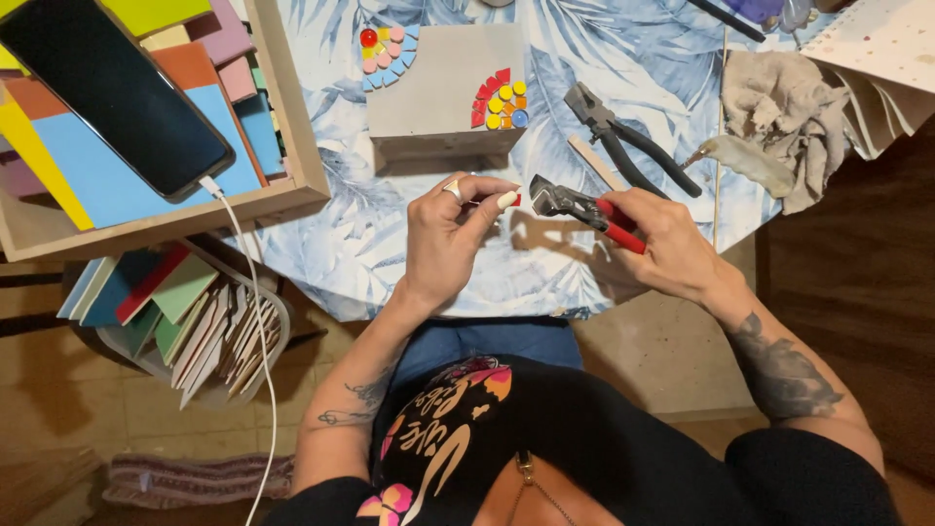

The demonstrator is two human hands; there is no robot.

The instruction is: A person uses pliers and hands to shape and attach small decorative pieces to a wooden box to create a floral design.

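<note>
My left hand (450,226) pinches a small red tile piece (515,201) between thumb and fingers, above the table's near edge. My right hand (660,242) grips red-handled tile nippers (575,206), their metal jaws pointing left, almost touching the red piece. Just beyond the hands stands a grey concrete block (438,93) with a fan of red, yellow, orange and blue tiles (500,100) at its right edge and a pink, blue and red fan (385,54) at its top left corner.
Black-handled pliers (623,136) and a wooden stick (596,161) lie on the leaf-patterned tablecloth (331,224). Crumpled rag (779,107) far right. A wooden tray (292,146) of coloured tiles carries a charging phone (112,93). A tub of tile strips (185,321) sits lower left.
</note>
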